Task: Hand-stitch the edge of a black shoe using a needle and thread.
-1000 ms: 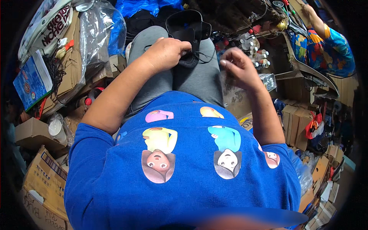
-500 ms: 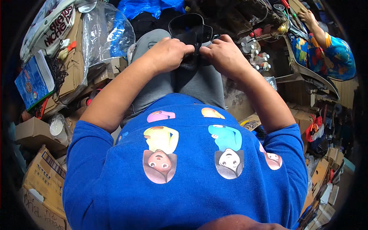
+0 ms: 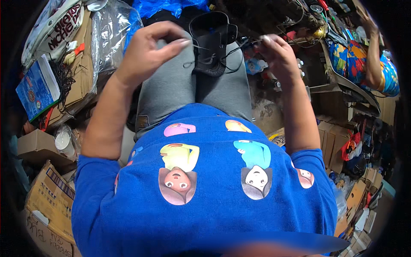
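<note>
Shoe (image 3: 210, 43), black, head view: sits on the lap between the thighs, on grey trousers (image 3: 165, 81). Wide opening faces away from the body, ribbed rounded end toward it. Can't tell what's underneath.

Handling, my read: light, walls bendy but shape-holding, ribbed end probably the stiffest part. Not fragile; smooth faces may slide a little on the cloth. Best hold on the body: side wall, or the rounded end pressed against the thigh. Cords look thin and limp, so fingertip pinch only; they could slip through or snag in their own loops.

Position vs fingers: left hand (image 3: 147, 49) is left of the shoe, clear of its body, thumb and index pinching the left cord (image 3: 199, 46), which runs across onto the shoe. Small loop droops over the shoe's left edge. Right hand (image 3: 279, 53) is off to the right, also clear, fingertips bunched and blurred. Right cord (image 3: 234, 51) runs from the shoe's right side up to them; looks pinched, exact contact too soft to see. Shoe lies between the hands, nearer the body than neither set of fingertips by much.
</note>
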The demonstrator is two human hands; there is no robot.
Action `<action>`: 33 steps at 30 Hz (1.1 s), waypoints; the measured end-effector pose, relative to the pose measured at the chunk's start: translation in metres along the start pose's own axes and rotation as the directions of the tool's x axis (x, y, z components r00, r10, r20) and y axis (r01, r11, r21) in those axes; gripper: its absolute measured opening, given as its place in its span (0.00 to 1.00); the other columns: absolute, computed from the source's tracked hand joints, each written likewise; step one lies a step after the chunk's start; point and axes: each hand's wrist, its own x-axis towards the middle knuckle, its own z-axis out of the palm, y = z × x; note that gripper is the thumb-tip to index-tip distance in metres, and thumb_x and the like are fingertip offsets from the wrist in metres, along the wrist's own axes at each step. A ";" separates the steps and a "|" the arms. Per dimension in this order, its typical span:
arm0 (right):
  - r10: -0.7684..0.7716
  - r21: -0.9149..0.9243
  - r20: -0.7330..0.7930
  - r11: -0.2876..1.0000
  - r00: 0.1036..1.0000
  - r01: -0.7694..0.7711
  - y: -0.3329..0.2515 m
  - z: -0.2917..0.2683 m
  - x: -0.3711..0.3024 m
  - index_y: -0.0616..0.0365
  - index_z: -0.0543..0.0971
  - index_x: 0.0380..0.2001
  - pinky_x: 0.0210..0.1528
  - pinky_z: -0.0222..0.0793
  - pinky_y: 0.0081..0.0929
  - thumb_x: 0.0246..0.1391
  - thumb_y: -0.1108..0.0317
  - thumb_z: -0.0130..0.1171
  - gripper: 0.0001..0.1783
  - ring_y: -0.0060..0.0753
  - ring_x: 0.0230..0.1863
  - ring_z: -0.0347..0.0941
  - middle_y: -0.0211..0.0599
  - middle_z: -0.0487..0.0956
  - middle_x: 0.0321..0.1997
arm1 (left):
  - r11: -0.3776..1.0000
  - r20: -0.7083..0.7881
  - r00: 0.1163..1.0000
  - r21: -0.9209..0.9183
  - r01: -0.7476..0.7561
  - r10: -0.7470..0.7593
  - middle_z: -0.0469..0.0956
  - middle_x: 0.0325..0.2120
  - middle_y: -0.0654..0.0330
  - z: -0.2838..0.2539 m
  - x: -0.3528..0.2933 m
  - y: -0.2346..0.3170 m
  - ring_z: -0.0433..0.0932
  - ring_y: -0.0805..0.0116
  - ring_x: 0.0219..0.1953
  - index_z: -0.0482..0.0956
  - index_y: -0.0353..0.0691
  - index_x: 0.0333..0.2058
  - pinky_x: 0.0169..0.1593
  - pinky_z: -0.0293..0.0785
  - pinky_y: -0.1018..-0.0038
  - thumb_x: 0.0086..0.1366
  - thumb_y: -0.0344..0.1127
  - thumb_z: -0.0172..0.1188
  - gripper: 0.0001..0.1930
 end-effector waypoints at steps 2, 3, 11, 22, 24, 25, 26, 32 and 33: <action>-0.141 0.318 0.017 0.939 0.990 0.128 0.008 0.039 0.014 0.57 0.77 0.37 0.46 0.71 0.31 0.57 0.60 0.58 0.12 0.31 0.42 0.75 0.35 0.78 0.36 | 0.957 0.020 0.994 -0.275 -0.095 0.105 0.75 0.31 0.62 0.029 0.014 -0.006 0.76 0.70 0.35 0.76 0.36 0.31 0.41 0.71 0.74 0.62 0.32 0.59 0.05; -0.178 0.435 0.072 0.891 0.981 0.130 0.010 0.056 0.016 0.55 0.76 0.37 0.48 0.71 0.33 0.60 0.61 0.53 0.10 0.33 0.42 0.74 0.37 0.78 0.37 | 0.828 0.018 0.977 -0.534 -0.170 0.213 0.75 0.31 0.62 0.043 0.021 -0.009 0.77 0.69 0.36 0.75 0.36 0.32 0.42 0.71 0.74 0.62 0.34 0.59 0.06; -0.104 -0.127 -0.399 0.990 0.911 0.057 0.003 -0.114 -0.043 0.58 0.72 0.46 0.43 0.71 0.31 0.59 0.62 0.54 0.16 0.29 0.40 0.73 0.34 0.75 0.41 | 0.839 -0.548 0.641 -0.263 0.477 -0.537 0.73 0.29 0.69 -0.070 -0.063 -0.058 0.68 0.82 0.26 0.73 0.48 0.44 0.25 0.61 0.87 0.66 0.42 0.54 0.11; -0.141 -0.615 0.100 0.770 0.985 0.172 0.008 0.007 -0.014 0.60 0.81 0.38 0.47 0.68 0.22 0.48 0.74 0.62 0.12 0.24 0.42 0.74 0.32 0.78 0.36 | 0.921 0.065 0.991 0.366 -0.132 0.116 0.76 0.45 0.59 0.021 0.016 -0.037 0.74 0.63 0.49 0.79 0.43 0.44 0.52 0.69 0.73 0.54 0.31 0.64 0.17; -0.132 -0.676 0.189 0.701 0.973 0.226 0.011 0.027 -0.001 0.56 0.82 0.34 0.41 0.71 0.22 0.44 0.76 0.64 0.10 0.24 0.39 0.75 0.32 0.79 0.35 | 0.893 0.164 0.965 0.371 -0.253 0.205 0.75 0.46 0.60 0.046 0.038 -0.046 0.74 0.61 0.49 0.78 0.43 0.44 0.53 0.70 0.70 0.52 0.34 0.66 0.18; -0.124 -0.733 0.208 0.637 0.970 0.239 0.010 0.031 0.004 0.55 0.83 0.34 0.40 0.71 0.23 0.44 0.75 0.64 0.10 0.24 0.38 0.76 0.31 0.78 0.34 | 0.892 0.200 0.964 0.382 -0.241 0.175 0.75 0.46 0.59 0.052 0.046 -0.046 0.74 0.60 0.49 0.78 0.42 0.43 0.52 0.70 0.70 0.52 0.34 0.66 0.18; -0.113 -0.783 0.228 0.569 0.967 0.251 0.009 0.033 0.007 0.54 0.83 0.33 0.39 0.71 0.24 0.43 0.75 0.64 0.10 0.25 0.36 0.76 0.31 0.78 0.34 | 0.891 0.234 0.962 0.393 -0.228 0.143 0.75 0.45 0.58 0.056 0.051 -0.046 0.74 0.59 0.48 0.77 0.41 0.43 0.52 0.70 0.69 0.51 0.35 0.66 0.18; -0.085 -0.808 0.294 0.510 0.952 0.295 0.012 0.028 0.012 0.52 0.83 0.32 0.38 0.70 0.25 0.43 0.76 0.64 0.10 0.30 0.34 0.75 0.32 0.75 0.31 | 0.865 0.287 0.953 0.449 -0.222 0.096 0.74 0.40 0.56 0.059 0.065 -0.042 0.75 0.55 0.44 0.76 0.38 0.39 0.48 0.71 0.68 0.49 0.35 0.68 0.19; -0.084 -0.809 0.291 0.510 0.953 0.292 0.014 0.027 0.013 0.52 0.83 0.32 0.38 0.70 0.25 0.43 0.76 0.64 0.10 0.30 0.34 0.75 0.32 0.75 0.31 | 0.866 0.289 0.953 0.447 -0.222 0.096 0.74 0.40 0.56 0.060 0.068 -0.042 0.75 0.55 0.44 0.76 0.38 0.39 0.48 0.71 0.68 0.49 0.35 0.68 0.19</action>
